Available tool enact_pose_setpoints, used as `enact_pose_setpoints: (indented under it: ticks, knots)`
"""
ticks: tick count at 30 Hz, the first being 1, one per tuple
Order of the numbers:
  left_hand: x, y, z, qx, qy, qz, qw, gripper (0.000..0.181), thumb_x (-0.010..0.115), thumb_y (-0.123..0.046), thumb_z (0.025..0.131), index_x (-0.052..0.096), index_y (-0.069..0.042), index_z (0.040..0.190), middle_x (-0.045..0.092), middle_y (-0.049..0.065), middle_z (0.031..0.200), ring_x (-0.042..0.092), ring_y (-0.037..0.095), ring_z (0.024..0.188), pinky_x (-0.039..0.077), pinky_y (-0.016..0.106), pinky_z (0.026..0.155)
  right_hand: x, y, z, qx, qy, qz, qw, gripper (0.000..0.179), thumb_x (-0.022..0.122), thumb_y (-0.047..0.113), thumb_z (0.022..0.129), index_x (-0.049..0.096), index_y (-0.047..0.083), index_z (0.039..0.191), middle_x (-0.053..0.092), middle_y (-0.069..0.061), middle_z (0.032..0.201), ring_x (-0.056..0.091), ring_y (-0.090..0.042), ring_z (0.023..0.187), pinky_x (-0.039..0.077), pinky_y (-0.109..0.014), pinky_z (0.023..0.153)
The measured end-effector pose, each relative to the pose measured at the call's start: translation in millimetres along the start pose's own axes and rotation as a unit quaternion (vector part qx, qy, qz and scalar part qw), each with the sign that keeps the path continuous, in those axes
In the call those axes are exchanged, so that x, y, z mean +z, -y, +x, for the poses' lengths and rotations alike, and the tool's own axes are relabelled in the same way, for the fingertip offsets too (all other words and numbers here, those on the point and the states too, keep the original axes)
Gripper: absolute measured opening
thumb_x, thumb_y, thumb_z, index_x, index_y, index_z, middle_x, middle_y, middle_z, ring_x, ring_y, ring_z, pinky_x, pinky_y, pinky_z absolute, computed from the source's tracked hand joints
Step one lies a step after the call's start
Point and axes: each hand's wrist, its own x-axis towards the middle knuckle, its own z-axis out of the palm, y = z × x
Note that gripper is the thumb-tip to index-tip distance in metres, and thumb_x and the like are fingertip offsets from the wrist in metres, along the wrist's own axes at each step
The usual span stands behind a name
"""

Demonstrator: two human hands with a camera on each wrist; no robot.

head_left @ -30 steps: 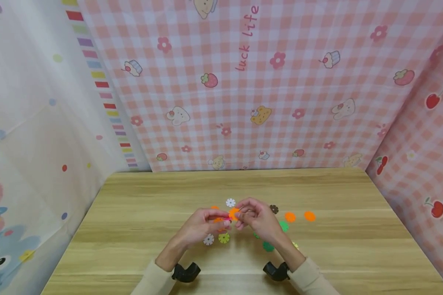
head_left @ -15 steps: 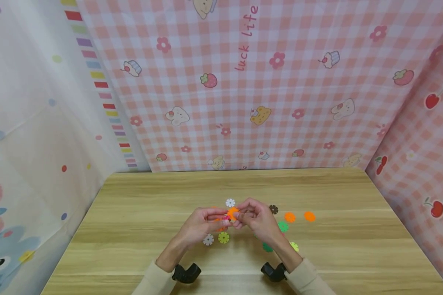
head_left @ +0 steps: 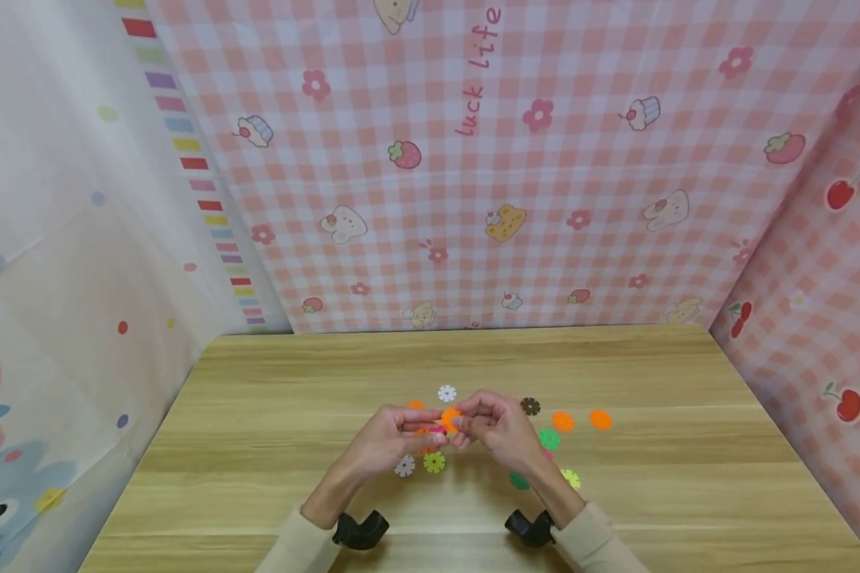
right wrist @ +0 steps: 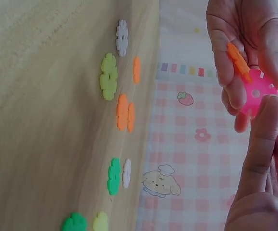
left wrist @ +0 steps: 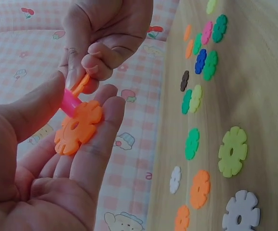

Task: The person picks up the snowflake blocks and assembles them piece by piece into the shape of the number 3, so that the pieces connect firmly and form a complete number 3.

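Both hands meet above the table around small notched interlocking discs. My left hand (head_left: 390, 436) holds a pink disc (left wrist: 71, 102) with its thumb. An orange disc (left wrist: 78, 127) stands crosswise to the pink one and lies against the left fingers. From the other side my right hand (head_left: 498, 430) pinches a second orange disc (left wrist: 82, 84) between thumb and fingers, right at the pink disc's edge. In the right wrist view the pink disc shows its face and centre hole, and the right fingertips overlap its lower rim.
Several loose discs lie on the wooden table (head_left: 258, 446). White (head_left: 447, 393), yellow-green (head_left: 434, 462) and white (head_left: 404, 465) ones are near the left hand. Brown (head_left: 530, 407), orange (head_left: 600, 419) and green (head_left: 549, 439) ones lie right. A checked cloth (head_left: 580, 175) hangs behind.
My right hand has shifted slightly left and down, bringing its orange disc closer to the left hand and turning it a little. The left hand has hardly moved.
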Motion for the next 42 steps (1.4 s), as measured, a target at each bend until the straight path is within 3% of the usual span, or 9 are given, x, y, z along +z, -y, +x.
enact_pose_setpoints:
  ticks: [7,13,19,23,29,35,42]
  knots:
    - [-0.4,-0.8,0.2,0.011,0.001,0.006,0.9999,0.048,0.071,-0.018,0.092,0.058,0.0,0.135,0.07,0.016,0.118,0.069,0.037,0.105,0.055,0.051,0.089,2,0,0.3,-0.009,-0.003,0.007,0.9999,0.014,0.061,-0.006,0.093,0.063,-0.008,0.107,0.07,-0.025,0.094,0.071,-0.019,0.071,0.06,-0.043,0.069]
    - [-4.3,2.3,0.5,0.019,0.009,0.0,0.9998,0.059,0.071,-0.018,0.093,0.047,-0.006,0.146,0.068,0.018,0.12,0.066,0.042,0.107,0.054,0.049,0.091,1,1,1.7,0.009,-0.005,-0.003,0.9999,0.017,0.062,-0.003,0.094,0.063,-0.005,0.11,0.07,-0.025,0.095,0.071,-0.023,0.073,0.06,-0.046,0.072]
    - [-8.3,6.8,-0.6,0.016,0.006,0.025,0.9996,0.052,0.069,-0.025,0.095,0.053,-0.014,0.143,0.062,0.015,0.128,0.069,0.03,0.107,0.055,0.044,0.091,2,1,4.4,0.038,-0.018,-0.01,0.9991,0.03,0.059,-0.005,0.094,0.061,-0.004,0.124,0.069,-0.025,0.098,0.071,-0.028,0.075,0.06,-0.042,0.071]
    - [-15.4,11.4,-4.3,0.008,-0.013,0.027,0.9995,0.05,0.068,-0.026,0.095,0.053,-0.016,0.142,0.063,0.016,0.125,0.069,0.031,0.107,0.055,0.039,0.091,3,-3,5.7,0.058,-0.028,-0.002,0.9979,0.034,0.055,-0.006,0.095,0.058,-0.003,0.128,0.066,-0.03,0.104,0.069,-0.034,0.076,0.06,-0.04,0.07]
    - [-29.3,15.3,-11.6,-0.009,-0.042,0.024,0.9988,0.048,0.065,-0.024,0.097,0.053,-0.017,0.143,0.064,0.02,0.124,0.066,0.035,0.11,0.054,0.038,0.094,7,-17,9.2,0.091,0.021,-0.019,0.9955,0.033,0.054,-0.007,0.092,0.059,-0.005,0.125,0.063,-0.032,0.105,0.067,-0.027,0.07,0.06,-0.038,0.066]
    - [-38.5,16.8,-14.3,-0.024,-0.066,0.048,0.9964,0.05,0.068,-0.029,0.095,0.054,-0.02,0.142,0.058,0.014,0.128,0.067,0.026,0.106,0.052,0.035,0.089,12,-29,14.7,0.129,0.072,-0.053,0.9877,0.035,0.057,-0.006,0.087,0.061,-0.001,0.122,0.066,-0.023,0.097,0.064,-0.022,0.065,0.057,-0.034,0.059]
    - [-46.8,16.5,-15.4,-0.02,-0.04,0.034,0.9984,0.053,0.066,-0.026,0.096,0.049,-0.024,0.146,0.055,0.023,0.128,0.065,0.035,0.11,0.051,0.032,0.089,16,-38,19.8,0.169,0.105,-0.081,0.9766,0.032,0.072,0.0,0.084,0.064,0.001,0.115,0.061,-0.006,0.071,0.047,-0.013,0.049,0.042,-0.023,0.046]
